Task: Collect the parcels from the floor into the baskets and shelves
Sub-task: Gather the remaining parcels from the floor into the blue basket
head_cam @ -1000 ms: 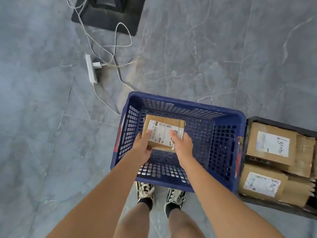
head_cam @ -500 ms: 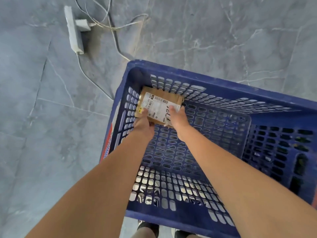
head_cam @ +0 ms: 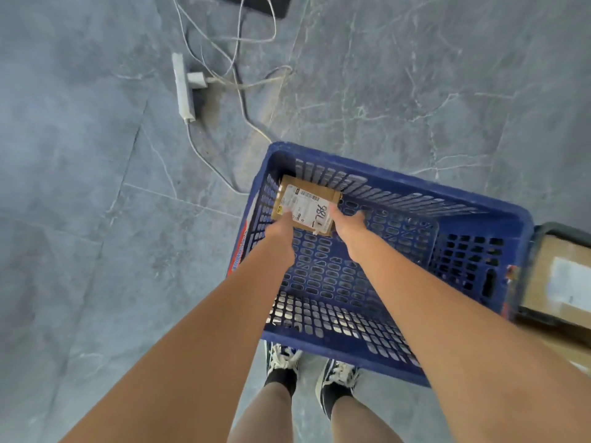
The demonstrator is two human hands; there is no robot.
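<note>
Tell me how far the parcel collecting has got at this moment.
Done: the dark crate at right already holds a labelled box. In hand: the left hand and right hand are setting a small parcel into the far left corner of the blue basket, which holds nothing else. Left: no loose parcels show on the visible floor; shelves are out of view.

We read handwritten characters like "98L" on the white shipping label (head_cam: 303, 207) of the cardboard parcel (head_cam: 305, 204); its barcode and small print are too blurred for us.
</note>
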